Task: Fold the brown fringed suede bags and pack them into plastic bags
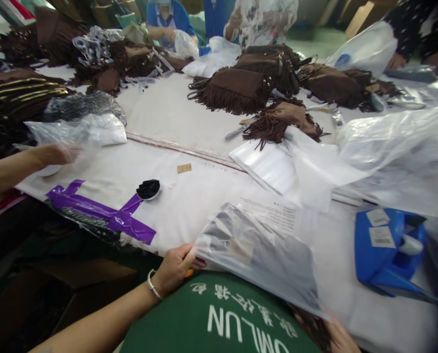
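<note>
A clear plastic bag [255, 255] with printed text lies stretched across the table's near edge, something dark showing in it. My left hand [177, 267], with a white bracelet at the wrist, pinches the bag's left corner; an orange object shows just beneath the fingers. At the bottom right, my right hand [338, 333] is partly out of frame and blurred beside the bag's other end, next to brown fringed material [312, 326]. How its fingers are set cannot be made out.
Brown fringed bags [237, 88] are piled across the table's far side. A blue container [380, 250] and plastic sheets [399, 152] lie right. Purple tape [105, 213], a small black-filled dish [149, 189] and a tag [184, 168] lie left. Another person's hand [62, 153] touches plastic; other people stand opposite.
</note>
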Demonstrator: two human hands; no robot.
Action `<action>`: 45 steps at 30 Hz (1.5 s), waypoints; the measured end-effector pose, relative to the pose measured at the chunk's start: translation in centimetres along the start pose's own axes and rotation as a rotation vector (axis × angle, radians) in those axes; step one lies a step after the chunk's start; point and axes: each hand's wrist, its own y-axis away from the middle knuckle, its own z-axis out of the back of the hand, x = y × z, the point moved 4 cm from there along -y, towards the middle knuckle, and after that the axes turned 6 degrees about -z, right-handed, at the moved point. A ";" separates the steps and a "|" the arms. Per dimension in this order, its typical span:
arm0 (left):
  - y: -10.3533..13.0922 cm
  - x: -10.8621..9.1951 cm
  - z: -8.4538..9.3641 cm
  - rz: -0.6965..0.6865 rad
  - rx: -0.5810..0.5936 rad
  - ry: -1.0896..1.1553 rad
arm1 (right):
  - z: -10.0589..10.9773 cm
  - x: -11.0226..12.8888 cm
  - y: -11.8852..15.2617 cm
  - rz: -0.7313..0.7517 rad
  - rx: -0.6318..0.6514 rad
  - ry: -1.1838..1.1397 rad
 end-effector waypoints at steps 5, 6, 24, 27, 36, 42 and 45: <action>-3.5 -7.0 1.3 -0.192 -0.163 0.145 | 3.2 6.4 -1.5 -0.247 0.131 -0.287; -4.2 -8.8 1.8 -0.241 -0.197 0.150 | 4.2 8.1 -1.9 -0.290 0.111 -0.331; -4.0 -9.3 6.5 -0.364 -0.485 0.018 | 2.4 14.5 -4.7 0.165 -0.010 -0.155; -2.8 -1.2 4.4 -0.026 -0.372 0.164 | -1.9 7.7 -5.0 0.132 0.157 -0.016; -5.7 -4.7 -8.2 -0.291 0.402 -0.463 | -4.9 2.1 -4.9 0.138 0.032 -0.033; -8.9 -6.9 -17.4 -0.714 0.566 -0.849 | -5.0 1.8 -4.5 0.376 -0.062 0.074; -10.5 -7.0 -19.3 -0.700 0.553 -0.858 | -5.1 1.8 -4.2 0.433 -0.087 0.128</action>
